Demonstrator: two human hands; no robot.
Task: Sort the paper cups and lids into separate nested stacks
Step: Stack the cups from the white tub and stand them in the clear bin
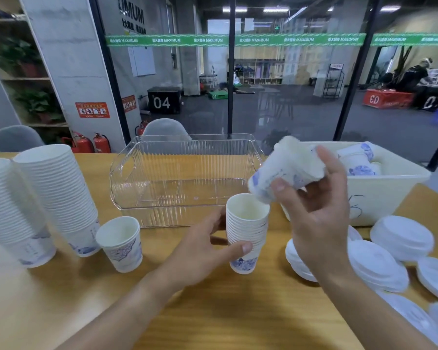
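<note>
From the head camera, the right hand (316,213) is raised above the desk (213,311), fingers and thumb curled around a blurred paper cup (283,170) held tilted, its base pointing down-left just over the mouth of a short nested cup stack (245,233). The forearm rises from the lower right corner. The left hand (202,251) reaches in from the lower left and wraps that short stack, thumb across its front, fingers behind, holding it upright on the desk. A single cup (120,243) stands to the left, beside two tall leaning cup stacks (36,198). White lids (390,253) lie heaped at the right, before a cream bin (379,195) holding more cups. A clear tray (182,178) sits behind.
</note>
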